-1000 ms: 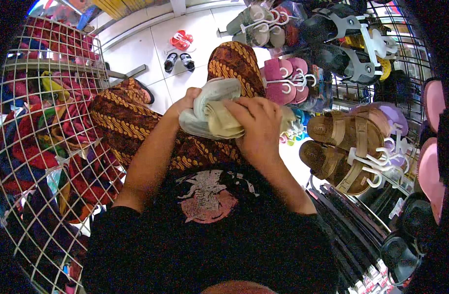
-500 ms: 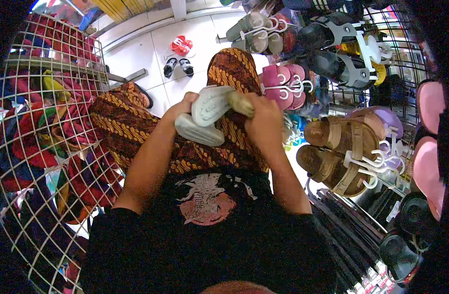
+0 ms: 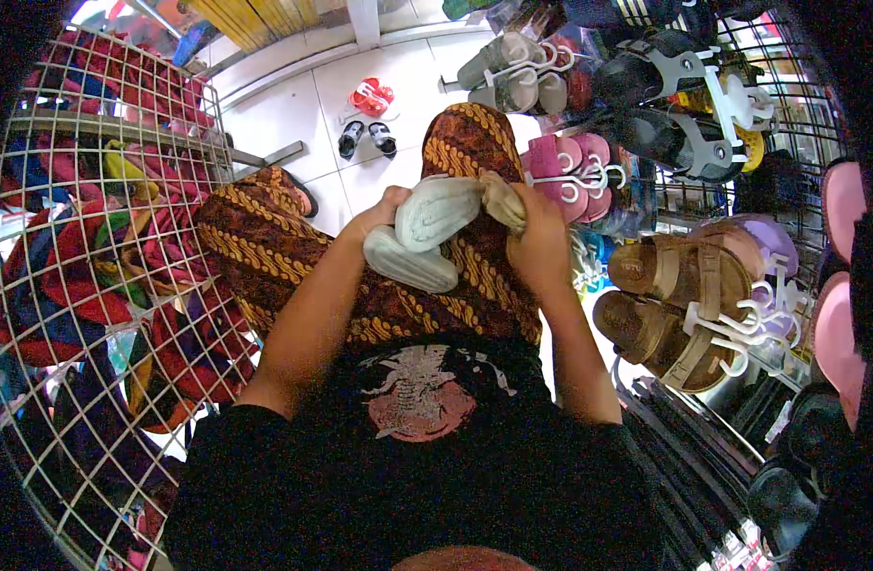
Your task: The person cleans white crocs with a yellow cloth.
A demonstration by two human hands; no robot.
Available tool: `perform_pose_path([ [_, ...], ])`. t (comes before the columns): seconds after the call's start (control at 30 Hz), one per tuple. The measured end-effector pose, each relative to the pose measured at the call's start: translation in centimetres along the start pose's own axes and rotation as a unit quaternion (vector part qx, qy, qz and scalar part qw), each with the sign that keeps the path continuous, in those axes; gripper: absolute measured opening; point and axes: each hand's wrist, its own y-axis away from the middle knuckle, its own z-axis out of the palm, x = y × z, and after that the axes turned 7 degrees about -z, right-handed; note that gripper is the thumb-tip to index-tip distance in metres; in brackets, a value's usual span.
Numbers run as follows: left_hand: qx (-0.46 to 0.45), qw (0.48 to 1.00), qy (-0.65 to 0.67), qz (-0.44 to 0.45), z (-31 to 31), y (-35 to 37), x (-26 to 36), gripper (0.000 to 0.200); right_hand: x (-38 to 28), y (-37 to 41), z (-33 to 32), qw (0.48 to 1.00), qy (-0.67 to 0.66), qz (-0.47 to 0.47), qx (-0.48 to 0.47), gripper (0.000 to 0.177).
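I hold a pair of pale grey-green sandals (image 3: 425, 231) over my lap, soles turned up toward me. My left hand (image 3: 381, 211) grips the pair at its far left end. My right hand (image 3: 539, 236) is closed on the right end, where a beige strap (image 3: 503, 200) shows between the fingers. One sandal lies lower and flatter, the other is tilted above it. Below them are my brown batik-patterned trousers (image 3: 265, 247).
A white wire basket (image 3: 84, 285) full of colourful slippers stands at my left. At my right, a rack holds brown sandals (image 3: 679, 295), pink sandals (image 3: 575, 167) and dark ones on white hangers. Small red and black sandals (image 3: 368, 119) lie on the white tile floor ahead.
The sandals were pressed together under my right hand a second ago. My right hand has slid to the right end, and the pair has spread apart with the soles showing.
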Motion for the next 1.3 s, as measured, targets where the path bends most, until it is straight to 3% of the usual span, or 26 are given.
perform_pose_path([
  [0.07, 0.002, 1.0, 0.002, -0.003, -0.1, 0.0, 0.0, 0.094, -0.5, 0.1, -0.8, 0.998, -0.036, -0.016, 0.045, 0.061],
  [0.17, 0.012, 1.0, -0.001, -0.008, 0.4, 0.2, 0.2, 0.094, -3.7, 0.5, -1.5, 0.991, -0.019, -0.131, -0.019, 0.058],
  [0.2, 0.013, 1.0, -0.002, -0.008, 0.6, 0.3, 0.2, 0.094, -3.5, 0.2, -1.2, 0.992, -0.03, -0.119, -0.017, 0.052],
  [0.3, 0.023, 1.0, 0.003, -0.003, 1.3, 0.6, 0.1, 0.094, 0.2, -0.7, 1.2, 0.998, -0.024, -0.034, 0.037, 0.06],
  [0.33, 0.029, 1.0, 0.002, 0.001, 1.6, 0.7, -0.1, 0.094, 0.3, -0.8, 0.7, 0.999, -0.021, 0.041, 0.017, 0.059],
  [0.43, 0.01, 1.0, 0.005, -0.009, 0.5, -0.1, 0.0, 0.093, -1.4, -0.3, 0.1, 0.994, -0.082, -0.02, 0.072, 0.059],
  [0.57, -0.005, 1.0, 0.01, -0.019, -0.6, -1.0, 0.1, 0.092, -2.3, 0.3, 1.2, 0.992, -0.045, -0.116, 0.036, 0.062],
  [0.73, -0.022, 0.999, 0.015, -0.033, -1.7, -1.5, -0.2, 0.09, 1.6, -0.3, 1.7, 0.996, -0.061, 0.047, 0.037, 0.059],
  [0.8, -0.022, 0.996, -0.021, -0.087, -1.8, -1.1, 0.7, 0.089, -0.4, -0.2, 0.8, 0.992, -0.097, 0.012, 0.075, 0.059],
  [0.83, -0.002, 0.998, -0.016, -0.066, -0.4, -0.6, 0.8, 0.089, -1.8, -0.1, 0.2, 0.989, -0.115, -0.005, 0.092, 0.06],
  [0.87, 0.018, 0.999, -0.01, -0.046, 1.3, -0.1, 0.5, 0.089, -2.6, 0.3, -0.2, 0.994, -0.085, -0.052, 0.034, 0.067],
  [0.93, -0.022, 0.998, 0.034, -0.056, 1.0, -0.1, 0.1, 0.088, -5.2, 0.2, -1.2, 0.994, -0.011, -0.106, -0.008, 0.077],
  [1.0, 0.013, 0.997, 0.057, -0.048, -0.3, -0.7, -0.3, 0.089, -4.7, 0.2, -0.9, 0.989, 0.047, -0.136, -0.034, 0.088],
  [1.03, 0.031, 0.996, 0.07, -0.044, -0.8, -1.0, -0.6, 0.09, -3.5, 0.2, -0.4, 0.993, 0.031, -0.106, -0.045, 0.087],
  [1.13, -0.055, 0.998, 0.007, -0.036, -2.9, -2.5, -0.6, 0.096, -0.6, -0.3, -0.1, 0.997, 0.002, -0.025, -0.079, 0.081],
  [1.2, -0.088, 0.996, -0.02, -0.021, -2.7, -2.6, -0.4, 0.102, 1.1, -0.2, 0.1, 0.998, -0.004, 0.012, -0.065, 0.079],
  [1.23, -0.054, 0.997, -0.047, -0.015, -1.1, -1.3, 0.1, 0.104, 1.9, -0.1, 0.6, 0.998, -0.007, 0.031, -0.058, 0.078],
  [1.27, -0.019, 0.997, -0.073, -0.011, 1.0, 0.5, 0.6, 0.106, 3.1, 0.1, 2.0, 0.995, -0.073, -0.003, 0.061, 0.068],
  [1.3, -0.015, 0.994, -0.111, -0.007, 1.2, 1.1, 0.7, 0.105, 2.8, 0.0, 1.9, 0.99, -0.085, 0.037, 0.11, 0.064],
])
